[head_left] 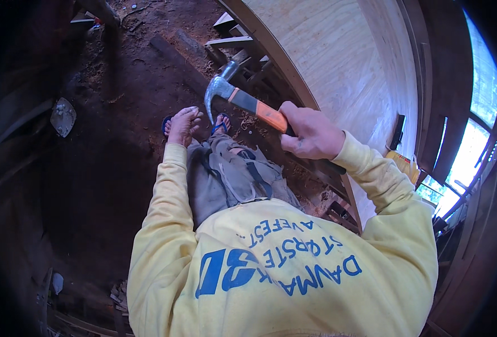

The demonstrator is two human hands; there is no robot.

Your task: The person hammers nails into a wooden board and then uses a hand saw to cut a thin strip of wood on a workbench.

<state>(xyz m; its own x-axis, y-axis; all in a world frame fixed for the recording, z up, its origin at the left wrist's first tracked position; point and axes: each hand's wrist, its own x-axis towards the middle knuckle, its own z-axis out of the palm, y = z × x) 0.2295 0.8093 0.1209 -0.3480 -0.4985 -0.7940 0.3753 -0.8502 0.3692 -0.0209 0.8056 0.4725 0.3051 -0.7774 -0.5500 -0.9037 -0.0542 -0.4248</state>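
Note:
My right hand [311,132] is wrapped round the handle of a claw hammer [247,104] with an orange and black grip. Its metal head points up and to the left, in the air above my feet, and the curved claw hangs toward my left hand [185,126]. That hand is closed, its fingers curled in; whatever they hold, if anything, is hidden or too small to name. A little space separates the hammer's claw from the left fingers. Beside my right arm stands a large pale plywood panel [338,62] with a brown edge.
Wood offcuts [234,42] lie along the panel's edge. The dark earth floor [119,168] carries shavings and a long plank [175,62]. A pale flat piece [63,117] lies far left. Behind my right elbow are a yellow object [404,167] and a bright slatted opening [473,140].

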